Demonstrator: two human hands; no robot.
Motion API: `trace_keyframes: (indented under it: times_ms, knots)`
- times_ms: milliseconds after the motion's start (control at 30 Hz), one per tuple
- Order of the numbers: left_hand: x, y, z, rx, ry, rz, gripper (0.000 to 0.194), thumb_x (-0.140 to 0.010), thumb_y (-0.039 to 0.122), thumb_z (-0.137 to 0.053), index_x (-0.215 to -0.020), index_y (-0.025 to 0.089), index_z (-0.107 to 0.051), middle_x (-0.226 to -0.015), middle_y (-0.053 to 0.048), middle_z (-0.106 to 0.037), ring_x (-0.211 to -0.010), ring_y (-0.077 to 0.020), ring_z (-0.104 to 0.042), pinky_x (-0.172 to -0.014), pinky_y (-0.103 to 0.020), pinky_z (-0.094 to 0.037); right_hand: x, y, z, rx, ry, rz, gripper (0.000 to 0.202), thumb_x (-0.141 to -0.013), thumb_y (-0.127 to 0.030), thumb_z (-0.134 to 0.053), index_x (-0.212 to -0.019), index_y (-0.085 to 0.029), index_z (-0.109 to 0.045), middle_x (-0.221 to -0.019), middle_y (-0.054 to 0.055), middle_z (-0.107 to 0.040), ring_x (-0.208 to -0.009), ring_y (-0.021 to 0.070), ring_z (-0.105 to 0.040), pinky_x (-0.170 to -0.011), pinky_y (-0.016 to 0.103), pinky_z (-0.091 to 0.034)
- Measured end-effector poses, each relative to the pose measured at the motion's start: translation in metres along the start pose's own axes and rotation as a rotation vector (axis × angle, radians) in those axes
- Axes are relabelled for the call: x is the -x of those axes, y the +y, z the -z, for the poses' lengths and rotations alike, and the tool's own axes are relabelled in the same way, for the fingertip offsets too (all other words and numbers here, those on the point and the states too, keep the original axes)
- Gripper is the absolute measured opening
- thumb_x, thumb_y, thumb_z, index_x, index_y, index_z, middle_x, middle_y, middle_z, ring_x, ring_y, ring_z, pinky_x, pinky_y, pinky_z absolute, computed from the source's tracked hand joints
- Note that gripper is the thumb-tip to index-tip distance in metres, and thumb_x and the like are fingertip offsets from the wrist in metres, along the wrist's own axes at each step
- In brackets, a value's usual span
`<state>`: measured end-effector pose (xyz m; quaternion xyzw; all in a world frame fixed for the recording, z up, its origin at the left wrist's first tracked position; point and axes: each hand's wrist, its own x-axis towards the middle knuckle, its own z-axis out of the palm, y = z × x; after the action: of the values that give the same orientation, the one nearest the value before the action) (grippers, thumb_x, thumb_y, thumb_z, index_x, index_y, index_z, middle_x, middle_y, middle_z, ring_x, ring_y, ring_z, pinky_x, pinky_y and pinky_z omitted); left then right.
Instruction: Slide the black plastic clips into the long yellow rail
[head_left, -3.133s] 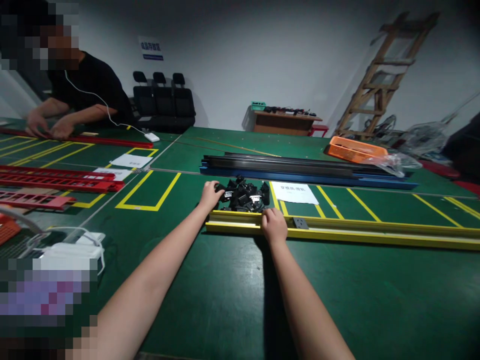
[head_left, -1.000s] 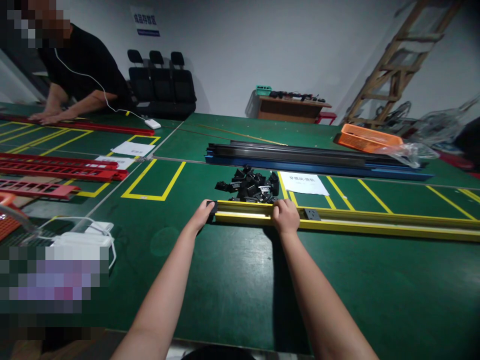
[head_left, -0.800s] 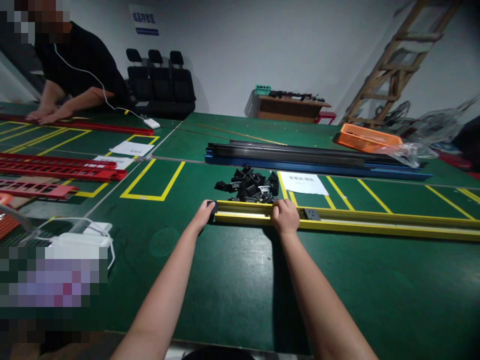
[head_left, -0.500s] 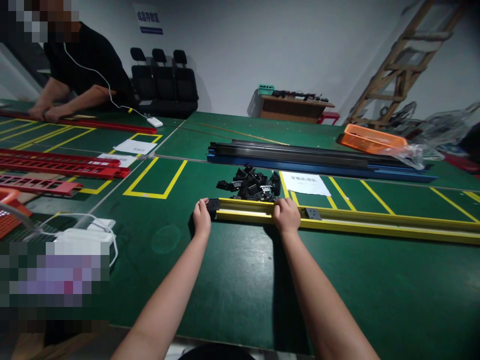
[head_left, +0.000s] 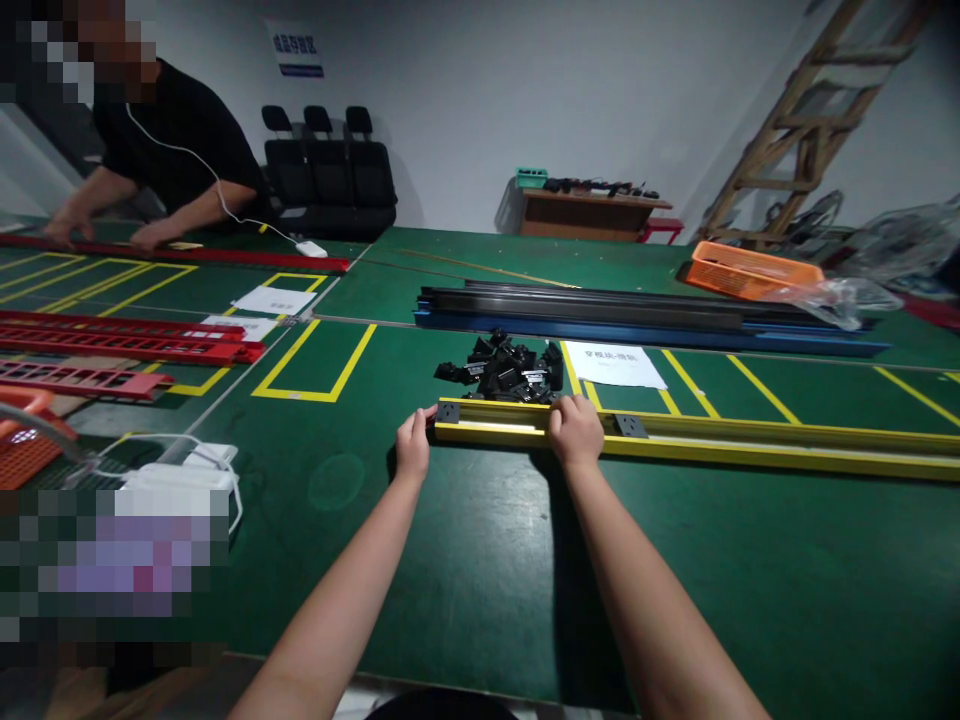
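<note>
Green table [head_left: 465,580]: right hand [head_left: 576,432] clamps yellow rail [head_left: 750,445]; left hand [head_left: 413,446], fingers curled, pushes black end block [head_left: 448,412] in. Likely seating step; next, press flush.

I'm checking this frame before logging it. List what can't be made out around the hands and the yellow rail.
- Head view: the yellow rail runs off the right edge; its far end is cut off.
- Right hand covers the rail beneath it; grip unclear.
- Left hand at the rail's black end piece: contact too small to tell.
- Black parts pile: single pieces too small.
- Paper sheet: print unreadable.
</note>
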<state>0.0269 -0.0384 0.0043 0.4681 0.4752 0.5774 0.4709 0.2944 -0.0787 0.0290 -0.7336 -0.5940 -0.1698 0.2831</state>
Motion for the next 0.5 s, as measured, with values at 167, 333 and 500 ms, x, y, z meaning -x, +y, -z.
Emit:
trace_keyframes:
  times_ms: [167,333,500]
  knots:
    - [0.005,0.01,-0.005,-0.109,-0.27,-0.047,0.044,-0.087,0.045,-0.038,-0.104,0.015,-0.067,-0.114,-0.01,-0.064,-0.112,-0.0217,-0.055,-0.103,-0.037,-0.035,0.0,-0.002,0.001,0.012,0.004,-0.007,0.011,-0.08,-0.02,-0.043,-0.073,-0.02,-0.051,-0.079,0.005,-0.046,-0.081,0.0185,-0.04,-0.068,0.029,-0.029]
    - [0.004,0.014,-0.012,-0.228,-0.162,-0.177,0.038,-0.08,0.044,-0.052,-0.104,0.016,-0.064,-0.111,-0.011,-0.062,-0.107,-0.0218,-0.055,-0.099,-0.036,-0.038,0.0,-0.001,0.002,0.018,-0.003,0.003,0.01,-0.08,-0.02,-0.043,-0.072,-0.02,-0.05,-0.079,0.004,-0.047,-0.081,0.0187,-0.042,-0.069,0.029,-0.03]
    - [-0.005,0.004,-0.013,-0.272,-0.047,-0.216,0.043,-0.08,0.038,-0.053,-0.119,0.018,-0.054,-0.126,-0.012,-0.052,-0.119,-0.0222,-0.047,-0.105,-0.036,-0.033,-0.002,-0.002,0.005,-0.023,-0.018,-0.023,0.01,-0.079,-0.02,-0.043,-0.073,-0.02,-0.051,-0.079,0.004,-0.048,-0.081,0.0187,-0.043,-0.068,0.029,-0.031]
